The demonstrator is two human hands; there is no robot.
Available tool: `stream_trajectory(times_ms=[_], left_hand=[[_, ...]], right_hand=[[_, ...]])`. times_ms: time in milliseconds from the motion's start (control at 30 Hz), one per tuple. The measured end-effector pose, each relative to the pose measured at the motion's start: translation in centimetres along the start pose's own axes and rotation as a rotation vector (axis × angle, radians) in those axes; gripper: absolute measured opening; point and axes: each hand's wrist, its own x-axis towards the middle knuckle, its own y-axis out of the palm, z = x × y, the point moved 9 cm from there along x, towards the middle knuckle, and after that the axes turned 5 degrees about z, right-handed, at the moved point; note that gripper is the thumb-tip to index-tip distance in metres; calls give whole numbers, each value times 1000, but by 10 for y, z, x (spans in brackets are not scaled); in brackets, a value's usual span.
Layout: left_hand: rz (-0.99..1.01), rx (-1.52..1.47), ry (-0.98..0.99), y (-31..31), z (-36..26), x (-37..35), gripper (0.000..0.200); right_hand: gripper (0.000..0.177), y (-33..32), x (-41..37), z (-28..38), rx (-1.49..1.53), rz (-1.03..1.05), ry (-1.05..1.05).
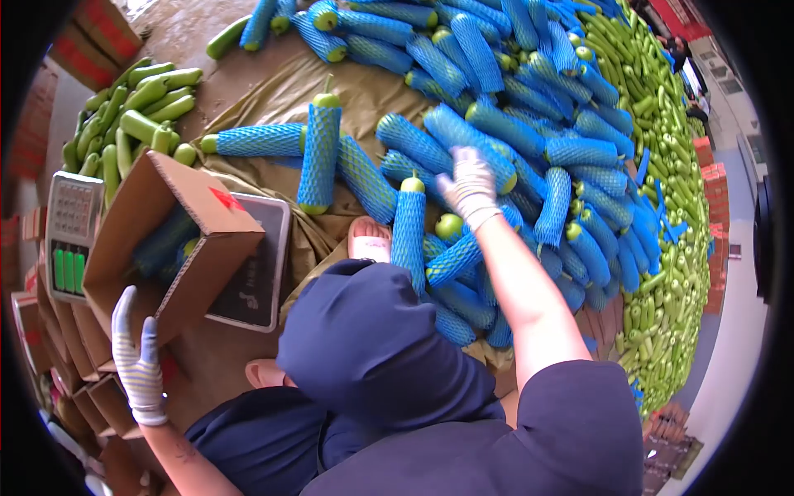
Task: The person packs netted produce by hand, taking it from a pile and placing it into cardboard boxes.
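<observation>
My right hand point(470, 186), in a white work glove, reaches out over a heap of green gourds in blue foam net sleeves point(496, 124), fingers spread and resting on top of one of them. My left hand point(136, 360), in a white and blue glove, is raised with fingers apart beside the lower flap of an open cardboard box point(178, 240). It holds nothing. The box lies tilted on a platform scale point(256, 281), and a netted gourd shows inside it. My dark cap point(364, 331) and dark sleeves fill the bottom of the view.
Bare green gourds point(132, 116) are piled at the upper left, and a long bank of them point(670, 207) runs down the right. The scale's display point(70, 236) sits at the left. Flat cardboard boxes point(78, 380) are stacked at the lower left. A sandalled foot point(370, 240) shows by the scale.
</observation>
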Motion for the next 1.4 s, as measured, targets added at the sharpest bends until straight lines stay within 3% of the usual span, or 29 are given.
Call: stream_trajectory(times_ms=[67,133,167,233,300,400,467,600,667,733,800,833,867,900,933,1000,1067,1133,1200,1267,1300,1400], left_hand=[[-42,-88,-56,0,10,4,45],[-18,-76,-68,5,12,14,45],[-18,-85,-70,6,9,17,45],[-24,-124,-90,8,4,22,45],[-17,-145,-89,9,2,25,44],[-27,-171,-86,9,4,29,44],[-51,-175,-97,8,2,32,44],[228,97,-88,25,-29,35,43],[216,172,41,27,-28,31,43],[183,159,82,24,-24,28,43],[183,162,109,18,-20,26,40],[184,162,80,20,-13,24,38],[191,158,54,21,-7,21,37],[238,176,-11,21,-4,19,37],[193,173,34,24,4,16,38],[340,188,-75,26,9,12,43],[289,164,-55,13,9,5,42],[215,105,-23,0,12,7,36],[128,28,-13,-20,14,9,30],[-126,-56,61,-54,17,9,22],[-262,-116,73,-69,25,7,22],[-523,-357,79,-92,65,5,26]], right_hand=[[74,75,-31,10,295,253,259],[67,195,-56,-11,631,445,605],[67,193,-59,-6,633,460,613],[64,191,-74,15,1161,548,759],[62,208,-77,2,1539,489,729],[63,130,-68,1,2077,283,809],[65,46,-45,25,2326,364,485],[80,-113,10,113,2416,243,-50],[89,-198,17,192,2174,278,-499],[92,-244,-2,281,2040,360,-663],[59,-259,-14,366,1424,623,-794],[47,-272,-25,409,1464,523,-956],[60,-285,-34,447,1124,161,-1224],[63,-258,-39,486,993,377,-1222],[64,-240,-45,512,850,365,-1266],[57,-185,-48,554,463,340,-1370],[59,-134,-49,574,37,486,-1339],[56,-120,-55,585,-151,478,-1382],[49,-148,-47,589,111,341,-1411],[40,-196,-25,570,311,259,-1283],[36,-210,-10,551,478,120,-1268],[32,-228,21,490,435,99,-1023]])
